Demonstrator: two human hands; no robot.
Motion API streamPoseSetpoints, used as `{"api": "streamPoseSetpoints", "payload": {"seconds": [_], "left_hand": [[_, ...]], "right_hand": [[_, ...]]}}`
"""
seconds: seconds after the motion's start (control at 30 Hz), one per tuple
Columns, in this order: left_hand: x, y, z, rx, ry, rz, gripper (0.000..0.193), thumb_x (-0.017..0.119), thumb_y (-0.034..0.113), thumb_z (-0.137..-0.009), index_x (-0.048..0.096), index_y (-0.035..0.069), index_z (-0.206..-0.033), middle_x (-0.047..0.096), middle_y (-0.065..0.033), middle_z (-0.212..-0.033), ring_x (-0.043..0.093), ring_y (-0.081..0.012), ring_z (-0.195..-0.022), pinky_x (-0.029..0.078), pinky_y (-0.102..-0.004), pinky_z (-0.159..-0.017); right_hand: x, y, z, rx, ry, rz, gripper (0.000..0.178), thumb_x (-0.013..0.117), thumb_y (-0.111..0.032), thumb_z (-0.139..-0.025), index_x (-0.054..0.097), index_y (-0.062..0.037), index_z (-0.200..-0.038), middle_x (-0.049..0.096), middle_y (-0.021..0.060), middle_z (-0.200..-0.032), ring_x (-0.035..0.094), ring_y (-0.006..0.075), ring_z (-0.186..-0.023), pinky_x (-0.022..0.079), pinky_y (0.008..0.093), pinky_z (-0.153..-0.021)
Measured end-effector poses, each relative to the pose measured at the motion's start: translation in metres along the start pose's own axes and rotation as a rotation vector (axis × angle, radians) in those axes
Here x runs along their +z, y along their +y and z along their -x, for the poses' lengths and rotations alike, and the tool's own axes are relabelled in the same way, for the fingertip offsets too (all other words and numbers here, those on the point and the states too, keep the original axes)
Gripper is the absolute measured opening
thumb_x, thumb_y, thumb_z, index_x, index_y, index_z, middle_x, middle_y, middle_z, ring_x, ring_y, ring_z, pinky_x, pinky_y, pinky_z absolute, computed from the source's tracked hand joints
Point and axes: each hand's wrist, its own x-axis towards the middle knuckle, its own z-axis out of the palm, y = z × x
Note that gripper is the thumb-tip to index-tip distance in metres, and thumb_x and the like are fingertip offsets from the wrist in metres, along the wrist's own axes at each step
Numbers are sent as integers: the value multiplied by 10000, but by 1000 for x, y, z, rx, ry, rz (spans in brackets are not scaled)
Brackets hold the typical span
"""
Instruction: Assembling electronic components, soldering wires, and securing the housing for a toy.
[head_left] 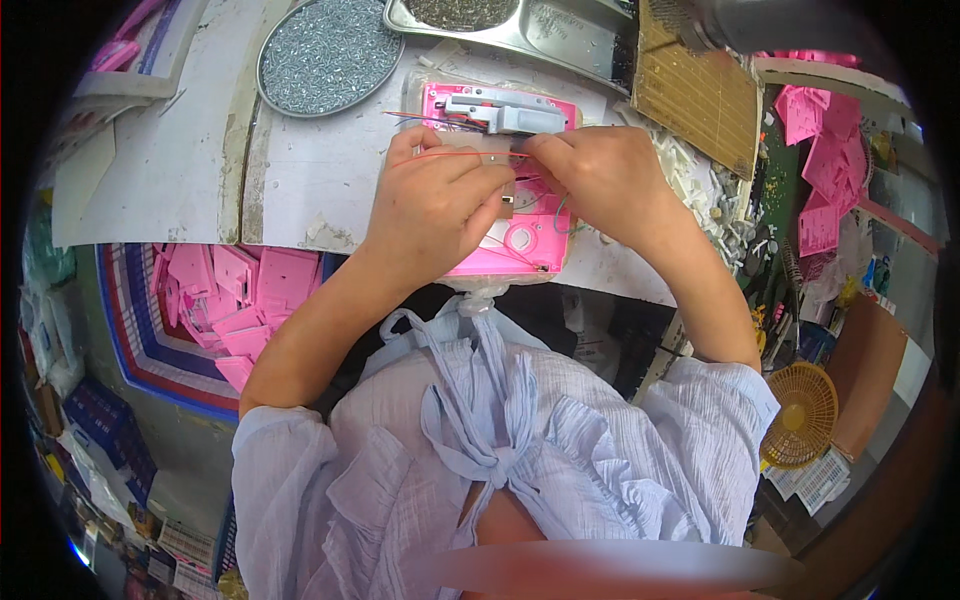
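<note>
A pink plastic housing (558, 262) lies on the table before me, with a grey plastic mechanism (515, 112) across its far end. My left hand (435, 205) rests over the housing's left side, fingers curled and closed; what they grip is hidden. On the right, my right hand (595, 175) pinches near the housing's middle, where a thin red wire (455, 153) runs over my left fingers to its fingertips. A green wire (562, 215) loops out below my right hand. Between the hands, a light brown flat piece (470, 141) is partly covered.
A round metal tray of small screws (330, 55) stands at the far left, beside a divided steel tray (565, 40). Small white parts (700, 190) are heaped at right by a cardboard piece (700, 95). Below left, a striped basket (125, 330) holds pink panels.
</note>
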Motion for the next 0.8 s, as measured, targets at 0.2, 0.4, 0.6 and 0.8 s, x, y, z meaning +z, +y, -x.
{"api": "streamPoseSetpoints", "payload": {"seconds": [0.2,0.4,0.6,0.8], "left_hand": [[1,-2,2,22,35,-6,169,773,92,-791,745,103,-957,674,-10,-767,649,-198,-750,425,-410,-908],[-1,-3,2,32,13,-32,199,800,160,-755,738,117,-938,711,-15,-872,663,-188,-805,427,-404,-901],[1,-3,3,19,13,-3,206,763,94,-798,762,121,-1002,674,-9,-800,653,-191,-795,414,-430,-932],[-11,-1,-6,59,-44,-92,235,742,106,-791,765,125,-1024,618,3,-820,614,-182,-817,370,-415,-922]], "right_hand": [[0,-2,-5,-65,2,32,74,647,-189,-840,675,-129,-874,686,45,-701,709,249,-641,520,391,-512],[-5,-4,-8,-57,-81,92,76,645,-187,-838,677,-130,-877,693,40,-712,718,238,-659,532,383,-528],[2,-5,3,1,-49,4,120,667,-193,-858,710,-129,-950,696,64,-713,720,260,-670,527,397,-534],[5,2,31,255,-6,-455,301,701,-229,-937,726,-167,-1231,690,125,-703,688,328,-633,530,409,-572]]}}
